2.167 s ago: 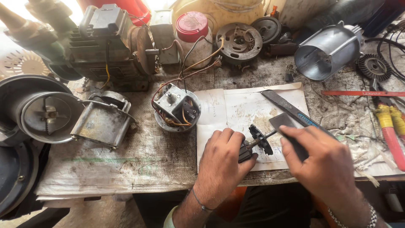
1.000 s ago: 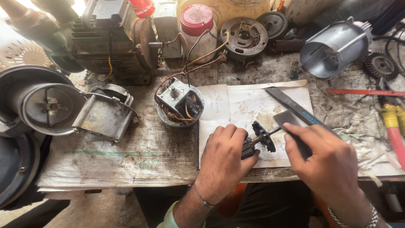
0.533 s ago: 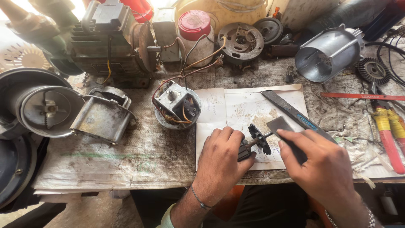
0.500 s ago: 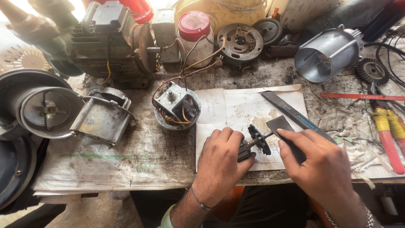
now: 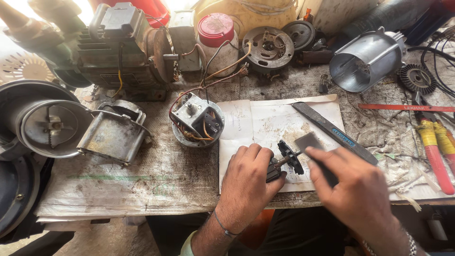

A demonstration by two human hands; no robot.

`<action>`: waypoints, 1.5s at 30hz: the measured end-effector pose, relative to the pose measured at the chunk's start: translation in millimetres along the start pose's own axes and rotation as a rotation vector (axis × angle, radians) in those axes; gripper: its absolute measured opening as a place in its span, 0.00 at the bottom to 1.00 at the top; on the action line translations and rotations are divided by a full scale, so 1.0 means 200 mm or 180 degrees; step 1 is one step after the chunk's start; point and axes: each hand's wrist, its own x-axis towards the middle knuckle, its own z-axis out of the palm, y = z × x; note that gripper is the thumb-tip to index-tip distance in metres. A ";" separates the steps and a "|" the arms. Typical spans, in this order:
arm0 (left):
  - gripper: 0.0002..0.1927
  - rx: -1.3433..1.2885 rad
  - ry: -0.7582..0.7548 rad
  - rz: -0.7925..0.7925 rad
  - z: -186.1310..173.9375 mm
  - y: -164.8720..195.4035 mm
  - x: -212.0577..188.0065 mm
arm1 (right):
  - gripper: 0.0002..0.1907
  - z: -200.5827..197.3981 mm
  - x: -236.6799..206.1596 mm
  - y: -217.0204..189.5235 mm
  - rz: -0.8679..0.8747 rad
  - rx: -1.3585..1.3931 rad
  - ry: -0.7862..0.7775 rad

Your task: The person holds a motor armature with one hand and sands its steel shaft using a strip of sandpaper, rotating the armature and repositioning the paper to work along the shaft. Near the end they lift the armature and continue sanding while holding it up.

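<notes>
My left hand (image 5: pixel 249 182) grips a small dark motor part with a short shaft and a black toothed wheel (image 5: pixel 289 157), held over a stained sheet of paper (image 5: pixel 265 124) on the bench. My right hand (image 5: pixel 355 192) holds a flat dark tool with a grey square end (image 5: pixel 309 141), and that end touches the shaft next to the wheel. A round electrical plate with coloured wires (image 5: pixel 196 121) lies just left of the paper.
A long flat file (image 5: pixel 334 132) lies across the paper's right side. Red-handled pliers (image 5: pixel 433 147) sit at the right. A grimy motor (image 5: pixel 125 45), a red-capped jar (image 5: pixel 218 38), a metal cylinder housing (image 5: pixel 365 59) and round housings (image 5: pixel 45 123) crowd the back and left.
Both hands stay on the part. My right hand shifts the grey tool end slightly back and forth along the shaft. The view wobbles a little.
</notes>
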 end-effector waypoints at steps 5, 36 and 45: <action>0.21 -0.0027 -0.0081 -0.0094 0.00 0.00 0.00 | 0.14 0.00 0.00 0.00 -0.0014 -0.0034 0.0024; 0.22 -0.0016 -0.0037 -0.0034 -0.01 0.01 0.00 | 0.14 0.00 -0.01 -0.01 -0.0082 0.0114 -0.0219; 0.23 0.0048 -0.0144 -0.0064 -0.01 0.01 0.00 | 0.14 0.00 -0.01 0.00 -0.0075 0.0173 -0.0127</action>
